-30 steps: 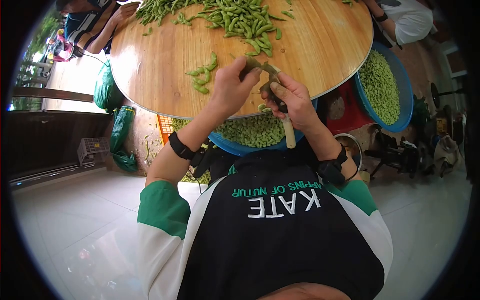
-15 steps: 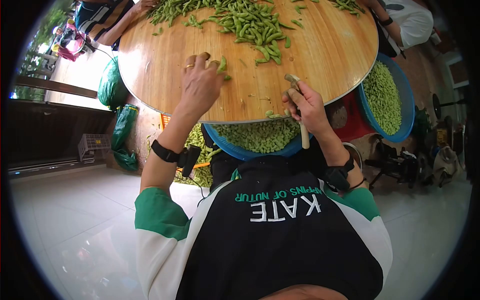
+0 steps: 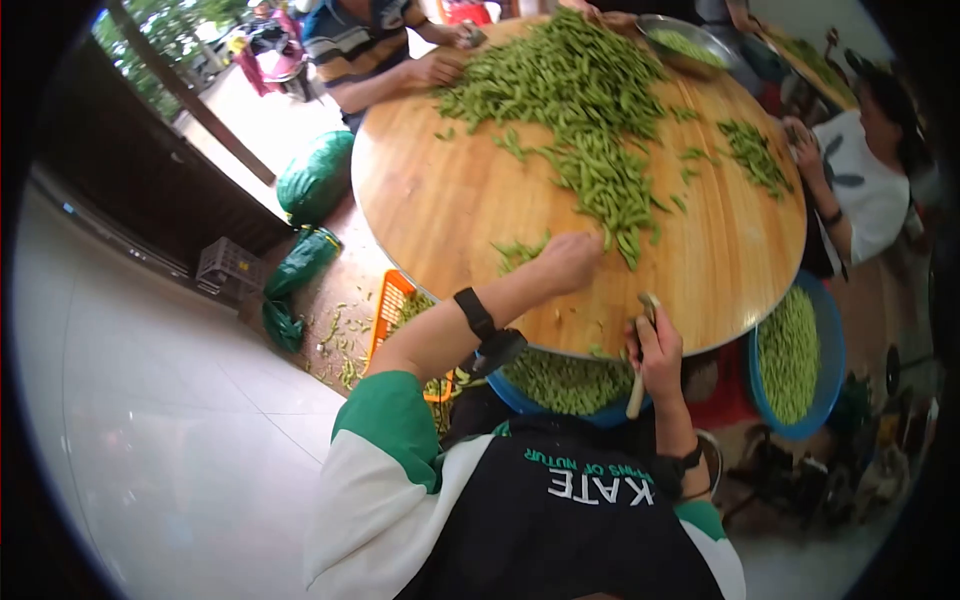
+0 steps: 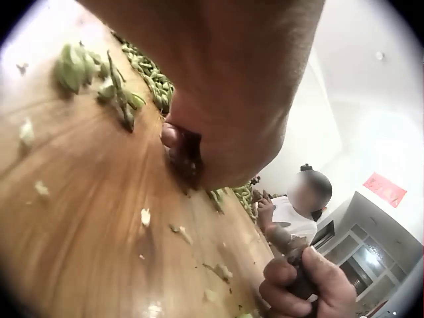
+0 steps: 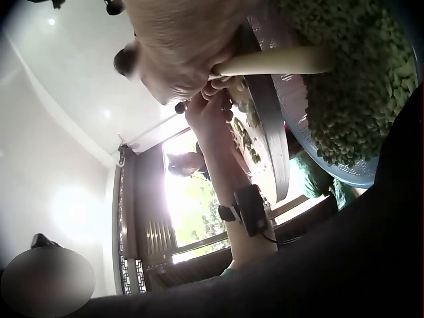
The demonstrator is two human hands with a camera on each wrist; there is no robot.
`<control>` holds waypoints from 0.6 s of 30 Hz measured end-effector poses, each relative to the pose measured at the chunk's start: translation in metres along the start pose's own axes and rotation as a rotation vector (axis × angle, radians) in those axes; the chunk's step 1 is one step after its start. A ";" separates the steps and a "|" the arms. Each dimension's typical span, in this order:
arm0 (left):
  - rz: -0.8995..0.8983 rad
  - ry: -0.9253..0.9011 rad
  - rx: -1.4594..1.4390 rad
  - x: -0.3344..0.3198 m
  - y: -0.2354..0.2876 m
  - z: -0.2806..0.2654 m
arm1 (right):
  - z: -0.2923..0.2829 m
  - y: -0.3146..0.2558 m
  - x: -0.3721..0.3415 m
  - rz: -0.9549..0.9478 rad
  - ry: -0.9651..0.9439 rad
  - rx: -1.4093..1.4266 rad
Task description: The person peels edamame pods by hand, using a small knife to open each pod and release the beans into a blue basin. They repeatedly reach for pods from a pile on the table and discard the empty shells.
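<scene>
My left hand (image 3: pixel 573 262) is low over the wooden round table (image 3: pixel 430 200), at the near end of a heap of green soybean pods (image 3: pixel 590 150). Its fingers bend inward, and the palm side is hidden in the head view. In the left wrist view the fingertips (image 4: pixel 170 136) reach close to the wood; I cannot tell whether they hold a pod. Near the table's front edge my right hand (image 3: pixel 660 352) grips a pale-handled tool (image 3: pixel 635 395). The handle points down toward me, and a short grey end shows above the fingers. Several loose pods (image 3: pixel 515 255) lie left of my left hand.
A blue basin (image 3: pixel 512 402) of shelled beans sits under the table's front edge, another blue basin (image 3: pixel 836 350) to the right. An orange basket (image 3: pixel 385 310) with pods stands at left. Two people (image 3: pixel 350 50) (image 3: pixel 870 150) sit around the table; a metal bowl (image 3: pixel 735 62) is at the back.
The head view has tilted up and turned, showing more of the heap. My left hand has moved from the few loose pods toward the heap. The right hand keeps the tool near the edge.
</scene>
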State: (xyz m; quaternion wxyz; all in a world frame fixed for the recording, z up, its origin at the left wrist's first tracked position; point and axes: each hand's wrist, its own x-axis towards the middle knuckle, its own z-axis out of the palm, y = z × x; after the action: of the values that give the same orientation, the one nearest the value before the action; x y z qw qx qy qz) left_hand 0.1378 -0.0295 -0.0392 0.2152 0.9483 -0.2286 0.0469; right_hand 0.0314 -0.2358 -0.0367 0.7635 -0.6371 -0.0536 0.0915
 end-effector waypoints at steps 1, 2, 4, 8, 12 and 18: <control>-0.007 0.020 0.019 -0.005 0.000 -0.007 | -0.001 0.002 -0.001 -0.010 -0.011 0.024; -0.077 -0.015 -0.014 -0.008 0.000 -0.013 | -0.003 0.003 -0.001 -0.018 -0.015 0.048; -0.146 -0.046 -0.042 -0.012 -0.002 -0.020 | -0.006 0.007 -0.002 -0.037 -0.034 0.052; -0.095 0.039 -0.143 -0.019 -0.009 -0.023 | -0.001 0.004 -0.003 -0.050 -0.037 0.050; -0.275 -0.082 -0.891 -0.029 0.012 -0.040 | 0.005 -0.005 0.000 0.018 0.011 0.094; -0.230 -0.097 -1.306 -0.039 0.051 -0.036 | 0.020 -0.015 0.003 0.040 -0.093 0.153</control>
State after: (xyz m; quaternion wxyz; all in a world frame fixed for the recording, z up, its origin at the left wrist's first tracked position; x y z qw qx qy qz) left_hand 0.0803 -0.0393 0.0054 0.7388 0.6423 -0.1167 -0.1674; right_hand 0.0311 -0.2188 -0.0186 0.8046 -0.5729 -0.0690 0.1399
